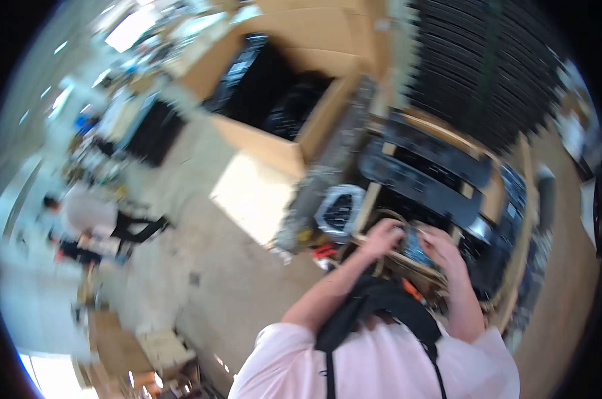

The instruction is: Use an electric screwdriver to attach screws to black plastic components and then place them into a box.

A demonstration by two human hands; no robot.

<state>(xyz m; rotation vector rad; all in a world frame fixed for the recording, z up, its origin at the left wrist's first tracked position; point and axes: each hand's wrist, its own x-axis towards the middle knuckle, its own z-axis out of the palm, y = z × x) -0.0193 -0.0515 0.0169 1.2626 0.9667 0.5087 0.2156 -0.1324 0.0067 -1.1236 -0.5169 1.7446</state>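
My left hand (383, 237) is over the near side of a cardboard-edged box (369, 211). Its fingers curl closed by a small dark piece too blurred to name. To its right, my right hand (441, 247) has its fingers drawn together, and whatever they pinch cannot be made out. Clear bluish plastic packaging (415, 250) lies between and below both hands. Just beyond them, long black panels (421, 183) rest across the work surface. A white bag-lined bin (341, 209) holding dark small parts stands to the left of my left hand.
A large open carton (268, 143) with black items in plastic stands far left of the bench. Tall stacked black ribbed parts (480, 60) rise behind the panels. Red-handled tools (324, 251) lie near my left forearm. Another person (91, 213) walks on the floor at left.
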